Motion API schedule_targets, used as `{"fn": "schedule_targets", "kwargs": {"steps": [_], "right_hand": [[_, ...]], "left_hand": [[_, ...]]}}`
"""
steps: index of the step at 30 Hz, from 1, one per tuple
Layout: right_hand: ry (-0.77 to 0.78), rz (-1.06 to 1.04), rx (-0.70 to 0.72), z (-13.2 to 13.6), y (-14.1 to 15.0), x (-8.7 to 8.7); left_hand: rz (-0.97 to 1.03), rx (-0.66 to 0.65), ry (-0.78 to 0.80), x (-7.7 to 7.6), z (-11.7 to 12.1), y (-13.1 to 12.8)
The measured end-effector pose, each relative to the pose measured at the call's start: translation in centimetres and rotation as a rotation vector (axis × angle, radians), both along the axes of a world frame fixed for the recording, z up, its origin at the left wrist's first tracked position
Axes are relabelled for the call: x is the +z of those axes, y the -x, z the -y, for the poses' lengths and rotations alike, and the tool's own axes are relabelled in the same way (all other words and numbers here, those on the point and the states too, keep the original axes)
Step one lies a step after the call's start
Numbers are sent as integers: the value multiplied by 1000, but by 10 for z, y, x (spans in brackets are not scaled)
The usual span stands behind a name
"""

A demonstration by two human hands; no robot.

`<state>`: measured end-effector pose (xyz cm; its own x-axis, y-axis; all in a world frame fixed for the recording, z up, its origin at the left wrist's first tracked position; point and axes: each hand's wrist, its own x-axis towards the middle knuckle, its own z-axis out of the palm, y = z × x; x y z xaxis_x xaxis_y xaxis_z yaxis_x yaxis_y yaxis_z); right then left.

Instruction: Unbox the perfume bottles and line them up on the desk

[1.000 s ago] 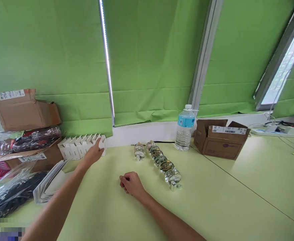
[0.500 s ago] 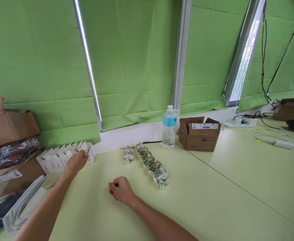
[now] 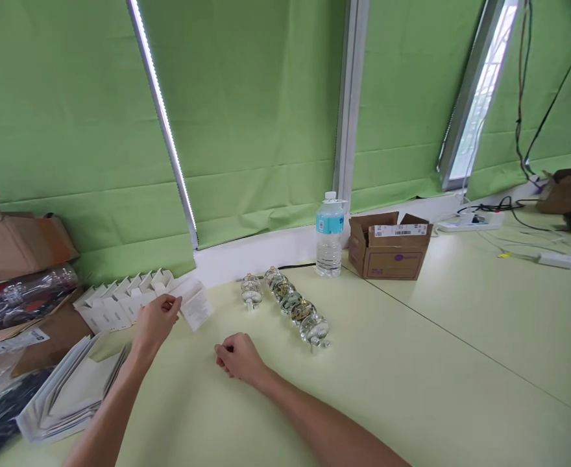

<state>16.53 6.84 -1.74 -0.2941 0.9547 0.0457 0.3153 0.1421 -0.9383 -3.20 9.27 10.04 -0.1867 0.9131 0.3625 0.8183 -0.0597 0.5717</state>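
My left hand (image 3: 156, 319) pinches a small white box (image 3: 193, 305) by its flap and holds it just off the pale green table (image 3: 412, 363), to the right of a row of several like white boxes (image 3: 120, 299). My right hand (image 3: 237, 357) rests on the table as a loose fist with nothing visible in it. Right of it lies a line of several clear glass ornaments with gold caps (image 3: 295, 308), and one more ornament (image 3: 250, 292) stands apart to their left.
A water bottle (image 3: 329, 235) and an open cardboard box (image 3: 387, 246) stand at the back by the green blinds. Flat white box blanks (image 3: 71, 389), cardboard boxes and plastic bags crowd the left edge. A power strip (image 3: 468, 224) and cables lie far right.
My left hand has pulled one white box out of the row and drawn it right and toward me. The view shifted slightly. My right hand stayed put.
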Motion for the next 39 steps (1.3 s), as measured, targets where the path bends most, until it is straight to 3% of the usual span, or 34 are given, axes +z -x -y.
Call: {"fn": "schedule_targets", "kwargs": {"steps": [6, 15, 17, 20, 23, 29, 33, 39], "right_hand": [[-34, 5, 7, 1, 0, 0], [4, -11, 8, 3, 1, 4], [-94, -7, -63, 6, 1, 8], [-340, -20, -285, 10, -1, 15], [-411, -50, -383, 11, -6, 19], [-322, -150, -131, 0, -16, 21], [-299, -186, -100, -4, -21, 25], [-253, -230, -50, -4, -31, 31]], "left_hand": [[257, -163, 112, -3, 26, -12], [383, -324, 175, -6, 31, -4], [403, -343, 184, -8, 33, -2], [432, -377, 201, -9, 38, 1], [471, -402, 190, -8, 43, 1], [614, -420, 145, -8, 49, -10], [648, -404, 146, -10, 49, -16], [515, -368, 70, -20, 43, -18]]}}
